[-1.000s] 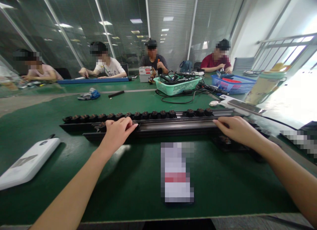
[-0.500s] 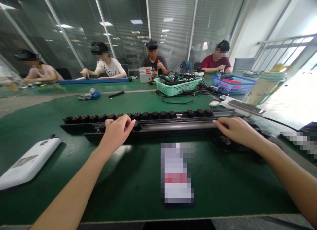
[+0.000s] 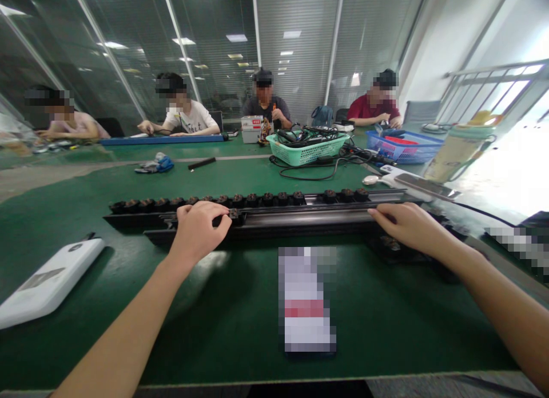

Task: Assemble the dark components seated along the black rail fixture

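Across the counter [image 3: 240, 318] lies the near rail [image 3: 304, 218]. The left hand [image 3: 199, 226] curls by a black block [image 3: 234, 214]; the right hand [image 3: 398, 221] bends over the rail's right part. Fingers hide both contacts, so I cannot tell either grip. The green basket [image 3: 295, 154] holds cables [image 3: 302, 136].
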`<state>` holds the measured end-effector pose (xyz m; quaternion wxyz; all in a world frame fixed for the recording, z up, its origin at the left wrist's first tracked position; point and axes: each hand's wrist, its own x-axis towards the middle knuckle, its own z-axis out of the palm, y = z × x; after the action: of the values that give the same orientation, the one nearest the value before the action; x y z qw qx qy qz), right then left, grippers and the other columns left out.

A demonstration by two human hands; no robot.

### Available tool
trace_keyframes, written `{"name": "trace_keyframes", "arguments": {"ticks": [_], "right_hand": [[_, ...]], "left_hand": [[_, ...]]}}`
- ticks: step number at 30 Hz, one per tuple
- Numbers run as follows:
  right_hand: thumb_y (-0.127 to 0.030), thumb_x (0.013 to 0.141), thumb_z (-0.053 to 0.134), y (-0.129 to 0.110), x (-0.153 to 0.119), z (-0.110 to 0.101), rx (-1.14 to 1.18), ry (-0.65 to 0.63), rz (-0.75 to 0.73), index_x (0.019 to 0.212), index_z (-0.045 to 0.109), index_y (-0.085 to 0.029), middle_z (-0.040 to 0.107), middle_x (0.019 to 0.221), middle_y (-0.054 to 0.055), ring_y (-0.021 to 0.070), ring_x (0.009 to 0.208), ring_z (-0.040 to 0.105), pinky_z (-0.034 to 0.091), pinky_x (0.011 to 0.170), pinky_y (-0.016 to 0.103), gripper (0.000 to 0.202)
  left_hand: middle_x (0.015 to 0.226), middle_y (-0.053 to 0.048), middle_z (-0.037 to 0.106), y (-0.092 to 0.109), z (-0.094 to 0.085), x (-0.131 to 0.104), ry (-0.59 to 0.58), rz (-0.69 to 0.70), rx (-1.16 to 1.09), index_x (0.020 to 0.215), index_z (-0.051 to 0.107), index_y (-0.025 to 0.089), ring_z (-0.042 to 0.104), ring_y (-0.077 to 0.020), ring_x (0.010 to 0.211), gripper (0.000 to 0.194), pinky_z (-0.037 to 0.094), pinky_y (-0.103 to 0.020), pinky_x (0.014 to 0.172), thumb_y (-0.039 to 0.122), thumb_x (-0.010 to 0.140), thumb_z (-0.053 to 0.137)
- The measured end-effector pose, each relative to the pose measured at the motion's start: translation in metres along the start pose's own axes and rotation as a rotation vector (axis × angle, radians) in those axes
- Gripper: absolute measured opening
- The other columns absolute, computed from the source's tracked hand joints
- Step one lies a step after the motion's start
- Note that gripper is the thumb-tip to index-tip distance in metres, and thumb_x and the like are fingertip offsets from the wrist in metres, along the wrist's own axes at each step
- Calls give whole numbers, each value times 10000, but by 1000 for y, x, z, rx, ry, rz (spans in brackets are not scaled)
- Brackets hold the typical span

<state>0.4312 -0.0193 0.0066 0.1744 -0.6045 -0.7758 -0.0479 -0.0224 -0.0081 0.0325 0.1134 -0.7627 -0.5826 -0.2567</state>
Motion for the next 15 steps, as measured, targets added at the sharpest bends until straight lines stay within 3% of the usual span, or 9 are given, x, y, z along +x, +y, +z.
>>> {"name": "trace_keyframes", "arguments": {"ticks": [4,15], "right_hand": [[-482,1009,382,0,0,1,-5,4,-2,659,491,-242,568,589,30,199,579,530,292,626,330,438],[-490,1014,366,0,1,3,-21,-16,-1,678,509,-241,599,622,40,213,613,561,307,638,332,442]], "left_hand": [[1018,-44,801,-1,3,-1,3,9,37,734,716,240,682,-286,1128,308,341,-521,977,343,898,475],[1029,-76,794,-4,7,-1,-14,27,94,779,706,226,681,-285,1096,280,343,-514,943,312,893,465]]}}
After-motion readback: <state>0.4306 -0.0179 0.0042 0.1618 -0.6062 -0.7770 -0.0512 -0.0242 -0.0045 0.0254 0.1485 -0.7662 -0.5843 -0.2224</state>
